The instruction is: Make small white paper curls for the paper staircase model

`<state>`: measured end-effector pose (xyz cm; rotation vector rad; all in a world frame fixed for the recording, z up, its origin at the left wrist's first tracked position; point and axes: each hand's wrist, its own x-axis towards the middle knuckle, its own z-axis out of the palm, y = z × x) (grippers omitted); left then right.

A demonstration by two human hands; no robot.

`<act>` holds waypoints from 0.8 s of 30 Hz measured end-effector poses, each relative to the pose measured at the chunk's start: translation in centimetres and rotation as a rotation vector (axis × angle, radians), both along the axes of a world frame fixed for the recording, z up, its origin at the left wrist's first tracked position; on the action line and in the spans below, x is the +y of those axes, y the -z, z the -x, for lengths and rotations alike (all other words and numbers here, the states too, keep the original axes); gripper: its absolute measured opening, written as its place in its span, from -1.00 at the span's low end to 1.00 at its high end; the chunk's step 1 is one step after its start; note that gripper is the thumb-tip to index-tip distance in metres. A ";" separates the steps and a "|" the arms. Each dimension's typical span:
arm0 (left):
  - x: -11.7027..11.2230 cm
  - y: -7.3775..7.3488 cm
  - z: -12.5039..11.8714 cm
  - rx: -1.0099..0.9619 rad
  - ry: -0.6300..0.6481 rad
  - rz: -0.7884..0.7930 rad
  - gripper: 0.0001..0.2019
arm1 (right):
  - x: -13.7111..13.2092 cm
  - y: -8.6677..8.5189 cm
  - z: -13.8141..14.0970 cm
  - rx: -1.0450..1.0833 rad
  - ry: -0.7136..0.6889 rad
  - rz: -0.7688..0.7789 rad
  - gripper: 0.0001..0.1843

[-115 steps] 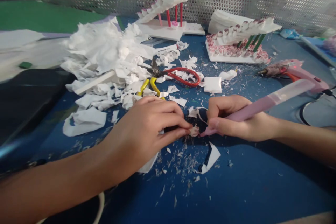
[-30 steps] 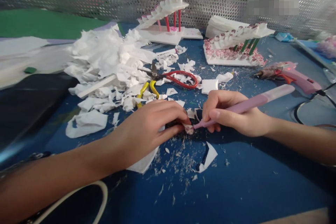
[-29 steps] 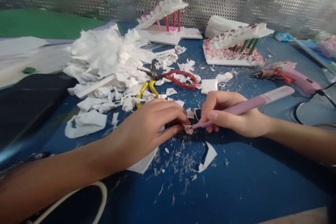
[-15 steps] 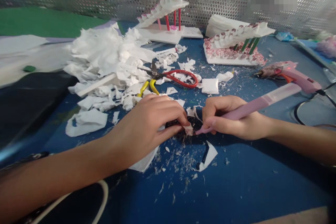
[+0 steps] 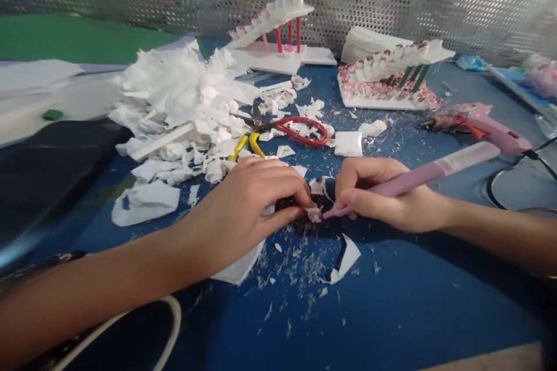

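My left hand [image 5: 246, 208] is closed, pinching a tiny white foam piece [image 5: 313, 214] against the blue table [image 5: 391, 301]. My right hand [image 5: 383, 194] grips a long lilac craft knife [image 5: 418, 175] like a pen, its tip touching that piece from the right. A larger white sheet [image 5: 238, 269] lies partly under my left hand. Fine white shavings [image 5: 300, 264] are scattered just in front of both hands.
A heap of white foam scraps [image 5: 178, 104] sits at the left. Red-handled scissors [image 5: 300, 130] and yellow-handled pliers [image 5: 243, 146] lie beyond my hands. Two foam stair models [image 5: 272, 29] [image 5: 387, 78] stand at the back before a perforated metal screen. A pink glue gun [image 5: 483, 123] with cable lies right.
The hands stay at the same spot over the small piece. The knife tip has shifted slightly along it; the camera view has wobbled a little.
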<state>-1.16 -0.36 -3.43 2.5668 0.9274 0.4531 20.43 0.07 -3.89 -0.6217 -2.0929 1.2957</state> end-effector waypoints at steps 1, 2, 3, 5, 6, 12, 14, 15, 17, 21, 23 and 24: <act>0.0 0.0 0.0 0.000 0.000 0.000 -0.90 | 0.0 0.0 0.0 0.004 0.008 -0.001 -0.81; 0.0 0.0 0.0 0.001 0.001 -0.002 -0.90 | -0.1 0.0 0.0 0.008 0.002 -0.001 -0.81; 0.0 0.1 0.0 0.001 -0.001 -0.006 -0.90 | -0.1 0.0 0.0 0.007 -0.015 0.000 -0.82; 0.0 0.1 0.0 0.000 -0.007 -0.018 -0.90 | -0.1 -0.1 0.1 -0.003 -0.042 -0.002 -0.83; 0.0 0.1 0.0 -0.001 -0.007 -0.023 -0.90 | -0.1 -0.1 0.1 -0.010 -0.030 -0.007 -0.82; -0.2 0.1 0.1 0.006 0.000 -0.028 -0.92 | 0.0 0.0 0.2 0.015 0.004 -0.033 -0.79; -0.3 0.1 0.1 -0.002 -0.006 -0.027 -0.92 | 0.0 0.0 0.2 0.020 -0.016 -0.023 -0.81; -0.3 0.1 0.0 -0.007 -0.005 -0.024 -0.92 | 0.0 0.0 0.2 0.025 0.000 -0.018 -0.80; -0.2 0.1 0.0 -0.016 -0.008 -0.018 -0.93 | 0.0 0.0 0.3 0.037 0.050 -0.004 -0.78; -0.1 0.2 0.0 -0.016 -0.003 -0.019 -0.93 | 0.1 0.0 0.3 0.035 0.029 -0.016 -0.78; -0.1 0.2 0.0 -0.016 0.000 -0.019 -0.93 | 0.1 0.0 0.3 0.037 0.038 -0.022 -0.78; -0.1 0.2 0.0 -0.018 -0.002 -0.018 -0.93 | 0.1 0.0 0.3 0.048 0.057 -0.010 -0.78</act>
